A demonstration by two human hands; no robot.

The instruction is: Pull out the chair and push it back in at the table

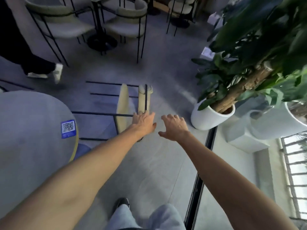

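Observation:
The chair (123, 103) has a cream seat, a cream backrest and thin black legs. It lies tipped on the floor with its legs pointing left, just right of the round grey table (33, 130). My left hand (143, 122) is stretched out onto the near end of the backrest, fingers hooked over its edge by the black frame rod. My right hand (174, 126) hovers just to the right of it, fingers spread, holding nothing and clear of the chair.
A large potted plant in a white pot (211, 117) stands close on the right, with a second white pot (272, 123) behind glass. A black floor track (199, 180) runs along the right. Another person's legs (41, 67) pass at upper left. More chairs (126, 19) stand ahead.

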